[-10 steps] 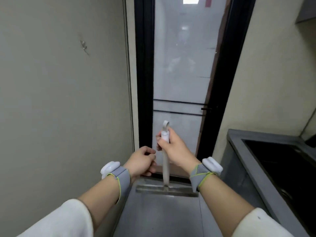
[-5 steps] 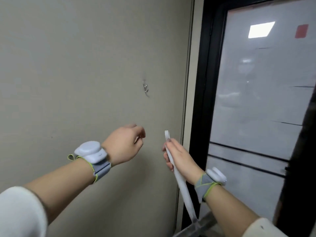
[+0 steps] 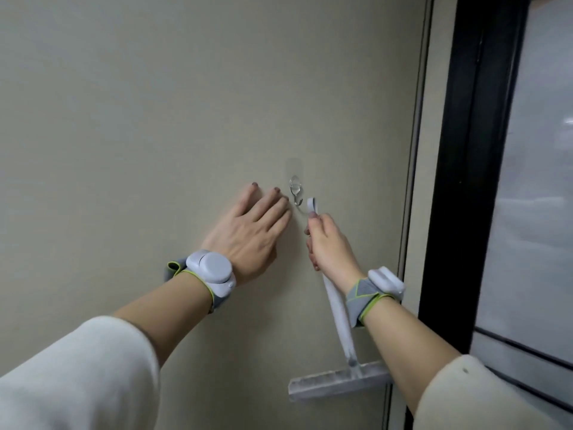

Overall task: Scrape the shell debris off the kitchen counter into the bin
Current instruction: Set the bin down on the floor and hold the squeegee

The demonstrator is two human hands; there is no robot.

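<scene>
Scraper, white plastic with long handle and flat grey blade [image 3: 339, 311]: held upright against beige wall [image 3: 139, 119], hanging loop at top just beside clear adhesive wall hook with metal prong [image 3: 296, 190]. Left hand [image 3: 248, 234]: grip wide, fingers spread flat on wall, just left of hook. Right hand [image 3: 330, 246]: grip closed around upper handle. Black door frame [image 3: 465, 150] at right.

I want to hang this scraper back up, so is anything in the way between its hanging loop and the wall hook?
Nothing visible blocks it. The right hand holds the scraper with its loop just right of the hook, bare wall between. The left hand lies flat on the wall to the hook's left, not across the path.
</scene>
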